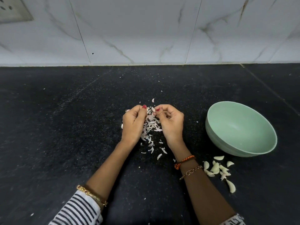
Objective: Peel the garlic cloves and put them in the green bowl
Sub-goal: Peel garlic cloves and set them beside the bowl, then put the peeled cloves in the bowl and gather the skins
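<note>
My left hand [134, 124] and my right hand [170, 122] meet over the middle of the black counter, fingers curled, pinching a small garlic clove [150, 110] between their fingertips. Only a sliver of the clove and its skin shows. Below the hands lies a heap of papery garlic skins [151, 129]. The green bowl [240, 129] stands to the right, tilted toward me, and looks empty. Several peeled cloves [217, 168] lie on the counter in front of the bowl, beside my right forearm.
The black speckled counter [65, 127] runs back to a white marble-tiled wall [146, 30]. A wall socket plate [13, 12] sits at the top left. Stray skin flakes dot the counter around the heap.
</note>
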{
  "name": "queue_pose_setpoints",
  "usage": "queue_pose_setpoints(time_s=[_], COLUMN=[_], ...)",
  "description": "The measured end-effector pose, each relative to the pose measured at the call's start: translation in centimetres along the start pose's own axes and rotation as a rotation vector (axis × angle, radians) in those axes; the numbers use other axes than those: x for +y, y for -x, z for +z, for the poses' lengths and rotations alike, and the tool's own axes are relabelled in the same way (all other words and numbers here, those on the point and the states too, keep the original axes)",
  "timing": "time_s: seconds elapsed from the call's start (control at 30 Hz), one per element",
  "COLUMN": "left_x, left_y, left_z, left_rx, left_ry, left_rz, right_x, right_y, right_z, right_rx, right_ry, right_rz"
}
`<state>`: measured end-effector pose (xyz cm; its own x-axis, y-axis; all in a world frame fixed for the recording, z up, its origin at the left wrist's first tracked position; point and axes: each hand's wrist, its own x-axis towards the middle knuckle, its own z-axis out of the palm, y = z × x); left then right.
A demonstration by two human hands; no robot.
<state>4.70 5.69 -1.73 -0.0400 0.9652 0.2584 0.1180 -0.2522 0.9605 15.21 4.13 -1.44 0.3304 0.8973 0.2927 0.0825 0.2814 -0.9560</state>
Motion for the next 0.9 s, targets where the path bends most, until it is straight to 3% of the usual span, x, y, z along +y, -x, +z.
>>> queue_pose_setpoints(time_s=[0.23, 0.47, 0.63, 0.8, 0.9], left_x=[0.8, 0.7, 0.4, 0.0, -0.1], left_y=[1.1, 3.4, 4.2, 4.5, 4.8], left_z=[-0.9, -0.8, -0.3, -0.2, -0.3], left_rx=[0.117, 0.126, 0.053, -0.037, -0.013], left_ry=[-0.225, -0.257, -0.395, -0.438, -0.49], left_rz=[0.072, 0.065, 0.265, 0.483, 0.477], right_x=[-0.6, -1.8, -2.2, -2.3, -2.7], right_y=[0.5, 3.2, 5.8, 8.3, 9.4], right_z=[-0.1, -1.0, -2.9, -5.8, -7.5], right_rx=[0.069, 0.133, 0.217, 0.365, 0.477], right_ry=[0.071, 0.225, 0.261, 0.571, 0.741], right_rz=[0.059, -0.014, 0.021, -0.059, -0.118])
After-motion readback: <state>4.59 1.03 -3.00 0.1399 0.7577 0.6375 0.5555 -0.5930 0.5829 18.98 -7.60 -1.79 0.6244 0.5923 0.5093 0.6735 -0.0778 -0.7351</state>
